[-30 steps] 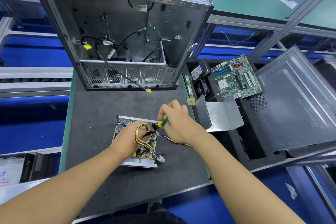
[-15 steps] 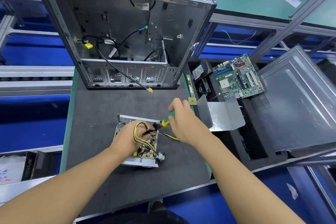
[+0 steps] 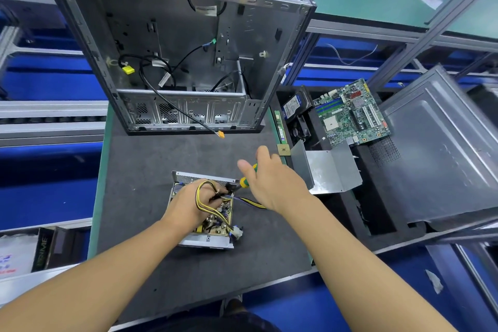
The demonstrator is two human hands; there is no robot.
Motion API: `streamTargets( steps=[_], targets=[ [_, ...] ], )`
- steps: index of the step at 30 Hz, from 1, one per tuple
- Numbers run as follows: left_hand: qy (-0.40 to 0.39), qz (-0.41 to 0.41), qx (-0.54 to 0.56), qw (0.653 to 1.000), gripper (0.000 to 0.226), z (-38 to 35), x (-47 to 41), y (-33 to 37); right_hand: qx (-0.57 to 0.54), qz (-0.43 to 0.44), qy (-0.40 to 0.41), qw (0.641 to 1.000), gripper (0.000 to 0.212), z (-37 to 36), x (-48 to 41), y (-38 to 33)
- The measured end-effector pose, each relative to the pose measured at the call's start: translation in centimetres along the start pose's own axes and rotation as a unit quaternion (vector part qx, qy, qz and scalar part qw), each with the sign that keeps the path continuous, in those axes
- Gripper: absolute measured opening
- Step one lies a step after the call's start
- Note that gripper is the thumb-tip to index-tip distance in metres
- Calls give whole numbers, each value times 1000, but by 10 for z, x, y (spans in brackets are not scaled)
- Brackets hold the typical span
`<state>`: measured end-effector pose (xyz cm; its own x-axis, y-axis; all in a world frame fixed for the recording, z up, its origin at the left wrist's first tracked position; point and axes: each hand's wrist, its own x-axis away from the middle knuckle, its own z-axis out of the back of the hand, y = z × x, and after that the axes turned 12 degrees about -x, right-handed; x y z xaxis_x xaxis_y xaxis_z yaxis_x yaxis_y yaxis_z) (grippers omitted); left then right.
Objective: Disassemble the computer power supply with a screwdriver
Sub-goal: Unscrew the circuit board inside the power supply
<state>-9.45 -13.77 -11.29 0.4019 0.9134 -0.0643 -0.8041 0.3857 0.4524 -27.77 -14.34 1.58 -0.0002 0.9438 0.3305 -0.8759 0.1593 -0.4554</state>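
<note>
Right hand [image 3: 272, 183] has drawn back, screwdriver [image 3: 246, 180] slanting tip-down-left into power supply [image 3: 204, 242].

Dark grey work mat [image 3: 151, 164], power supply [image 3: 213, 229] near the front, computer case [image 3: 188, 113] at the back — chip [image 3: 283, 150] at right edge

on the counter [image 3: 151, 164] the opened power supply [image 3: 218, 225] lies circuit board up. the left grip [image 3: 188, 207] clutches its yellow and black wire bundle [image 3: 199, 194]; the right grip [image 3: 275, 183] holds a green-yellow screwdriver [image 3: 245, 182], tip down at the unit's far right corner. a computer case [image 3: 188, 35] stands behind.
</note>
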Motion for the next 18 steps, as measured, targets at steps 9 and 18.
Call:
streamTargets(
  steps=[9, 18],
  targets=[
    [3, 12, 3, 1000, 23, -2, 0, 0, -5, 38, 10, 999, 25, 4, 4, 2],
    [3, 14, 14, 1000, 24, -3, 0, -1, -52, 3, 18, 998, 44, -3, 5, 5]
  ],
)
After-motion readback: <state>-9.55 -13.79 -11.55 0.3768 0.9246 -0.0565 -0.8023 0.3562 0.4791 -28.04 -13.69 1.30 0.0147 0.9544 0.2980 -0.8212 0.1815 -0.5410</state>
